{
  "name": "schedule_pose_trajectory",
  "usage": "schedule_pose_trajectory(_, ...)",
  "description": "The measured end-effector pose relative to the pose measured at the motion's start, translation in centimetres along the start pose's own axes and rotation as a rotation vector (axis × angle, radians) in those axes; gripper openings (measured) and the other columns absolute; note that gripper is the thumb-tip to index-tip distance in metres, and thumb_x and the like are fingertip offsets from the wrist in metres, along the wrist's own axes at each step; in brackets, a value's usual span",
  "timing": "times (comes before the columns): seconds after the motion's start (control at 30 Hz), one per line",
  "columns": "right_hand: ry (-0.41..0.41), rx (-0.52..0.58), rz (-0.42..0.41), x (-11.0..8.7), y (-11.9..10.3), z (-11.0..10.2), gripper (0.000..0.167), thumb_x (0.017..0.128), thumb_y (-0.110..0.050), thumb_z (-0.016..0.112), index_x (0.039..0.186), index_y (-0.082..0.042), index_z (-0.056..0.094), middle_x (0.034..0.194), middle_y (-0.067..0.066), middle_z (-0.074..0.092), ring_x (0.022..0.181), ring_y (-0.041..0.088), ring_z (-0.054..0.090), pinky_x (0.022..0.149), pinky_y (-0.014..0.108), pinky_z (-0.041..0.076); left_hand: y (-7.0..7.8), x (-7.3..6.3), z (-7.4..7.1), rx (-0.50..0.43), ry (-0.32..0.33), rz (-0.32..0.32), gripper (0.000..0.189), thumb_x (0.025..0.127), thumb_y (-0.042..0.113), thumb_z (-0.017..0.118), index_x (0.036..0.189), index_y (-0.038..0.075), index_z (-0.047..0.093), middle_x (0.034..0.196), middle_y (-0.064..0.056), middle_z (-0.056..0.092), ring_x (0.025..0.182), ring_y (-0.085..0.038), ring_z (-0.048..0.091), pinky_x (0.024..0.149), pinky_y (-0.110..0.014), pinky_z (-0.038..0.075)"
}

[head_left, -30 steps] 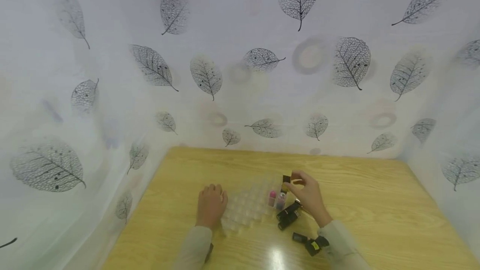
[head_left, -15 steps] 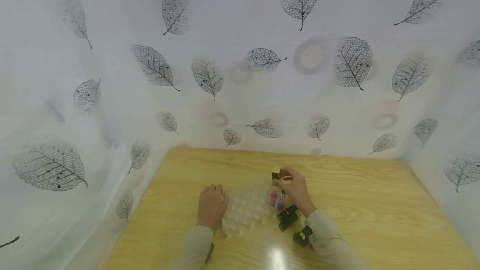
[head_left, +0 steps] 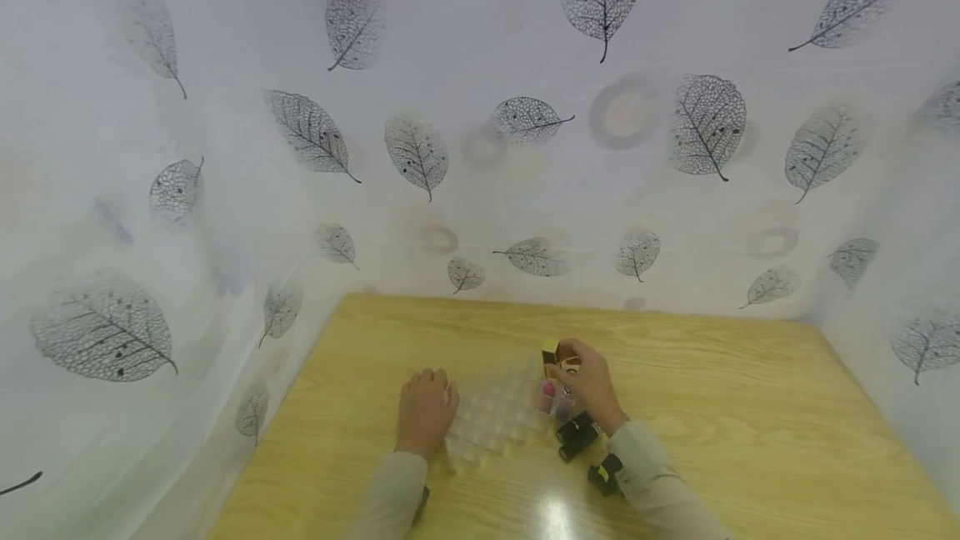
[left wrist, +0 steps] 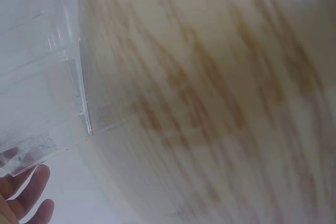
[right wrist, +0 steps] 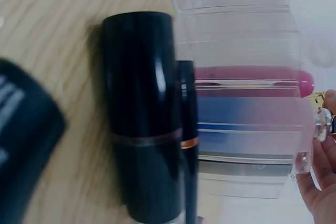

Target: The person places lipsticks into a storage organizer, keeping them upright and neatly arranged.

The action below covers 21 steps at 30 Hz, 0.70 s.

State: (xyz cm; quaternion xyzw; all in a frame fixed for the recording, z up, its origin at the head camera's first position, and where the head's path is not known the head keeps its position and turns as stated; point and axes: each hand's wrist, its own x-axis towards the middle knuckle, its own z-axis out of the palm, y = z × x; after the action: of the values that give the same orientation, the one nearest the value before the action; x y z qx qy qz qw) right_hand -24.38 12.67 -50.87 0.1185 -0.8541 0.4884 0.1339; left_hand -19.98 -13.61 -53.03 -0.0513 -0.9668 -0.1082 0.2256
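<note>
A clear, many-celled lipstick organizer (head_left: 487, 422) stands on the wooden table. My left hand (head_left: 426, 411) holds its left edge; in the left wrist view the fingertips (left wrist: 38, 179) lie at the clear wall. At its back right corner my right hand (head_left: 592, 377) pinches a small black-and-gold lipstick tube (head_left: 551, 358), upright above the cells. The right fingers (right wrist: 321, 166) hide part of that tube. Just in front, a pink-tipped lipstick (head_left: 547, 394) and a blue-to-pink tube (right wrist: 223, 114) with a clear knob sit in neighbouring cells.
Black lipstick tubes (head_left: 577, 433) lie on the table close to the organizer's right side. Nearer me is a black piece with a yellow mark (head_left: 602, 477), partly under the right sleeve. Another dark object (head_left: 422, 505) shows beside the left sleeve. A leaf-printed curtain (head_left: 480, 190) encloses the table.
My right hand has moved left with the black-and-gold tube to the organizer's back right corner, then lowered slightly. The left hand has stayed at the organizer's left edge.
</note>
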Motion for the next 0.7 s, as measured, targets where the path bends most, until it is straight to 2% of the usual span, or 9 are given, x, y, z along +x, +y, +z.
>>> schedule_pose_trajectory(0.1, -0.018, -0.007, 0.001, -0.3, 0.4, 0.1, 0.026, 0.074, -0.004, 0.076, 0.096, -0.001, 0.064, 0.088, 0.009, 0.066, 0.086, 0.025, 0.064, 0.073, 0.031, 0.055, 0.0, 0.0, 0.1, 0.007, 0.01, 0.008, 0.018, 0.086, 0.022, 0.06, 0.074, 0.01, 0.055, 0.067, -0.001, 0.051, 0.06, -0.014, 0.044, 0.06, -0.033, 0.043)
schedule_pose_trajectory(0.23, -0.028, -0.058, -0.026, -0.6, 0.8, 0.1, 0.03, 0.073, -0.006, 0.077, 0.099, 0.0, 0.063, 0.089, 0.008, 0.065, 0.089, 0.026, 0.063, 0.078, 0.036, 0.055, -0.2, 0.0, 0.4, 0.009, 0.003, 0.005, 0.018, 0.087, 0.023, 0.059, 0.076, 0.01, 0.056, 0.068, -0.001, 0.052, 0.061, -0.015, 0.045, 0.061, -0.033, 0.044)
schedule_pose_trajectory(0.37, -0.045, -0.111, -0.008, -0.7, 1.1, 0.0, 0.033, 0.073, -0.008, 0.077, 0.101, 0.0, 0.062, 0.09, 0.008, 0.064, 0.091, 0.028, 0.064, 0.08, 0.039, 0.054, -0.2, 0.0, 0.5, 0.005, -0.01, -0.001, 0.018, 0.088, 0.024, 0.058, 0.077, 0.01, 0.057, 0.069, -0.002, 0.053, 0.063, -0.015, 0.047, 0.063, -0.035, 0.046)
schedule_pose_trajectory(0.57, -0.059, -0.113, 0.015, -0.9, 1.2, -0.2, 0.038, 0.072, -0.01, 0.078, 0.105, 0.001, 0.062, 0.09, 0.008, 0.064, 0.094, 0.03, 0.065, 0.082, 0.039, 0.054, -0.2, 0.1, 0.5, 0.004, -0.01, -0.002, 0.018, 0.087, 0.024, 0.059, 0.077, 0.009, 0.057, 0.069, -0.002, 0.052, 0.063, -0.015, 0.047, 0.063, -0.035, 0.045)
schedule_pose_trajectory(0.7, -0.067, -0.111, 0.012, -0.9, 1.1, -0.3, 0.034, 0.074, -0.008, 0.077, 0.104, -0.001, 0.063, 0.09, 0.007, 0.065, 0.094, 0.028, 0.065, 0.08, 0.037, 0.054, -0.2, 0.0, 0.5, 0.011, -0.008, -0.005, 0.018, 0.088, 0.024, 0.058, 0.077, 0.01, 0.057, 0.069, -0.001, 0.052, 0.063, -0.015, 0.046, 0.062, -0.034, 0.044)
